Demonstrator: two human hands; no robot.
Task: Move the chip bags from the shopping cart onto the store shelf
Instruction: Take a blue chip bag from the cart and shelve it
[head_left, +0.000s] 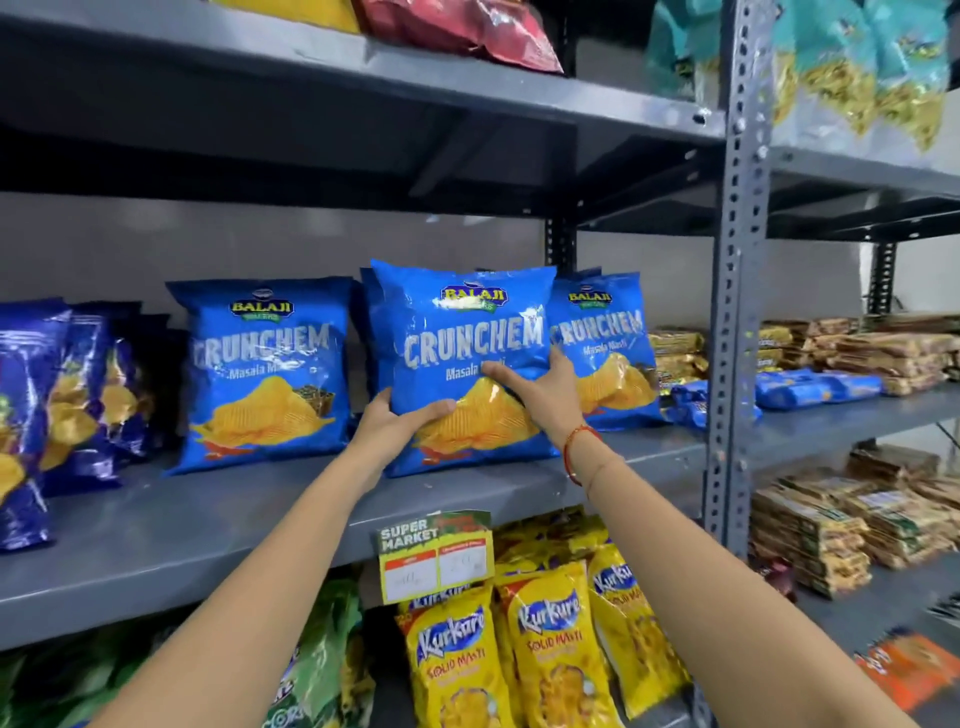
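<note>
A blue Crunchem chip bag (462, 332) stands upright on the grey middle shelf (218, 525), in front of more blue bags. My left hand (397, 423) grips its lower left edge. My right hand (540, 387) lies flat on its front right side, fingers spread over the chip picture. Another Crunchem bag (267, 364) stands to the left and a third one (608, 353) to the right, partly hidden behind the middle bag. The shopping cart is out of view.
Dark blue chip bags (62, 395) fill the shelf's left end. Yellow Kurkure bags (540, 644) and a price tag (436, 556) sit below. A grey perforated upright (737, 312) splits off the right bay, stacked with biscuit packs (857, 353). The upper shelf (363, 93) hangs close overhead.
</note>
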